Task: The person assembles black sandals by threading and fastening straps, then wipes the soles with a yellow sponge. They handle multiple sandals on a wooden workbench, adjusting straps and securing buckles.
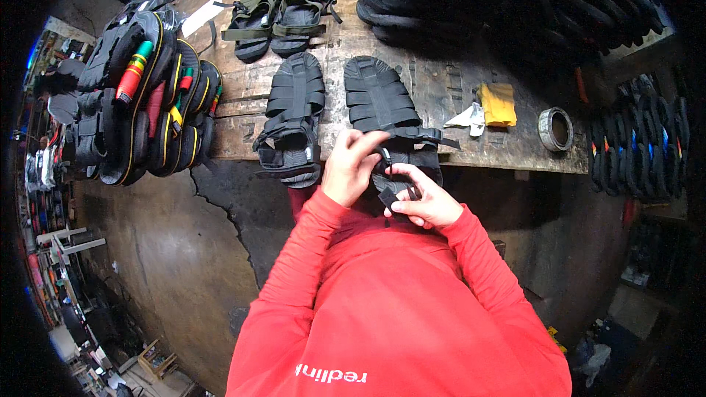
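Head view shows both hands working at the near edge of a worn wooden tabletop [471,103]. Left hand [351,167] has its grip closed, fingertips pinching the ankle strap of the right-hand black sandal [386,114], which lies flat with its heel overhanging the tabletop edge. Right hand [421,202] is curled under the same strap, its grip closed on the loose strap end near the buckle. Risk, as judged: the overhanging heel could tip off the edge if the strap is pulled toward the body, and the strap end could slip from the pinch, since only the fingertips hold it. A matching black sandal [294,117] lies just beside, left of the worked one, close enough to be knocked by the left forearm. An olive-green pair [283,7] sits farther back. A stack of sandals with yellow-edged soles [158,103] crowds the left end. A yellow cloth [498,104] and a tape roll [556,129] rest to the right, well apart from the hands. Dark stacked sandals [515,0] fill the far right corner.
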### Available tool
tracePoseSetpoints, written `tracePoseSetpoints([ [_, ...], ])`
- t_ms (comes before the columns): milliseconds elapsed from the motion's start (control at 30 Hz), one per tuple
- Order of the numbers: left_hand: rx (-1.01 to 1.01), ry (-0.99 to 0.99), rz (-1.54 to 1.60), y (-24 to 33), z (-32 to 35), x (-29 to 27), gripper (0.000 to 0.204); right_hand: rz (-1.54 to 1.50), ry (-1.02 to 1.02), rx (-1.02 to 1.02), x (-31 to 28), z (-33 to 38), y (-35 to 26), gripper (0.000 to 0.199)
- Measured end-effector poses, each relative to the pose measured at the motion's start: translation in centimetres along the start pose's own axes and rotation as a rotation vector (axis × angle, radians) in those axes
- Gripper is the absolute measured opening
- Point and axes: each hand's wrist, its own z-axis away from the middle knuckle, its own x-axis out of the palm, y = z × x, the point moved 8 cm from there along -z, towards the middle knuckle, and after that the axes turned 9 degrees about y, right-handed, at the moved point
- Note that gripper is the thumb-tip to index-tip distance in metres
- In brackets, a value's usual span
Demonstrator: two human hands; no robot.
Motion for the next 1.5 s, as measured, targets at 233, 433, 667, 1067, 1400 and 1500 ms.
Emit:
tracePoseSetpoints([
  [233,0.199,-0.418,-0.217,-0.2,-1.6,1.3,0.022,0.304,0.356,-0.011,-4.4,-0.3,-3.1,0.044],
  [433,0.117,-0.34,-0.093,-1.4,-0.9,1.6,0.019,0.587,0.224,-0.351,-3.1,-3.4,-3.4,0.019],
  [667,-0.005,-0.264,0.024,-2.2,-0.8,2.0,0.017,0.675,0.174,-0.248,-2.7,-4.9,-4.3,0.017],
  [1067,-0.39,0.167,0.361,-3.3,2.4,0.5,0.024,0.717,0.408,-0.631,-1.9,-4.3,-5.0,0.044],
  [1400,-0.549,-0.007,0.716,-4.9,5.1,1.7,0.015,1.038,0.241,-0.916,1.1,-3.8,-7.0,0.039],
  [1500,-0.808,0.118,0.802,-4.4,4.8,1.0,0.014,1.286,0.39,-0.899,0.9,-2.5,-8.4,0.036],
])
